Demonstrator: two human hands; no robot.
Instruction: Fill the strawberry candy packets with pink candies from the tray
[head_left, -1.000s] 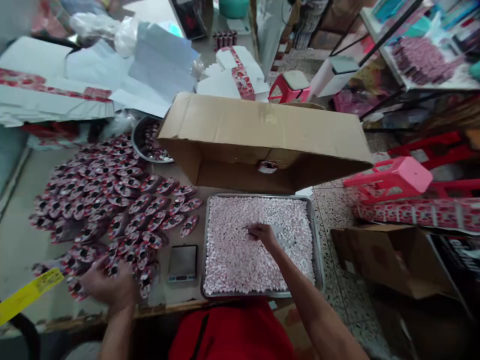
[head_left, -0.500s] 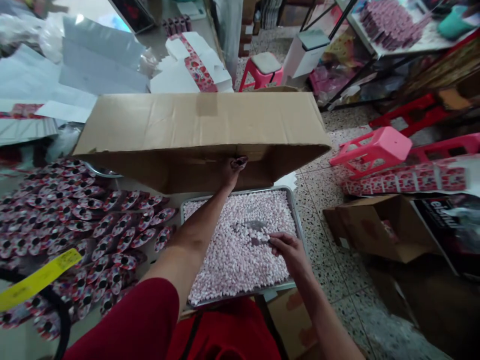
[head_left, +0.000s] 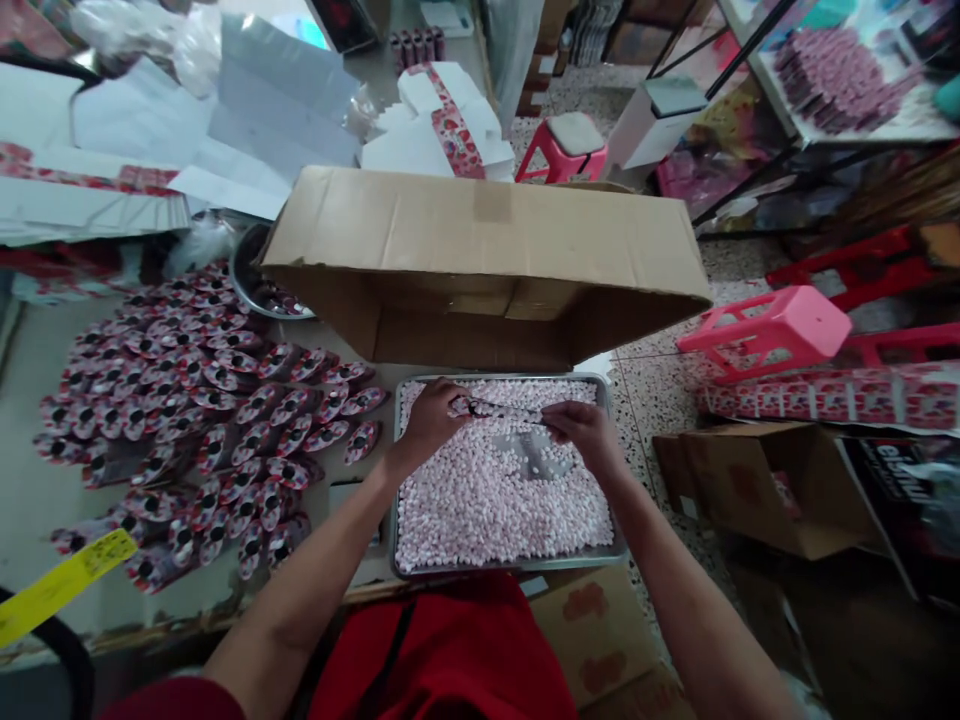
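My left hand (head_left: 433,422) is closed around a small printed pouch (head_left: 460,406), held over the upper part of a metal tray (head_left: 393,500). My right hand (head_left: 589,430) pinches the end of a thin, narrow scoop (head_left: 510,411), whose far end meets the mouth of the pouch. Whitish bits seem to lie along the scoop; its exact shape is hard to make out. Small pale pink and white pellets (head_left: 480,510) fill the tray, with a bare grey patch of its bottom (head_left: 536,455) showing below my hands.
Many upright printed pouches (head_left: 255,400) crowd the table on the left, beside a metal bowl (head_left: 251,275). An open cardboard box (head_left: 487,225) lies on its side behind the tray. Pink stools (head_left: 780,325) and another open carton (head_left: 750,480) stand at right.
My left hand has come back from the box opening to above the tray with the pouch. My right hand has lifted the scoop from the pellets to the pouch. The view has shifted.
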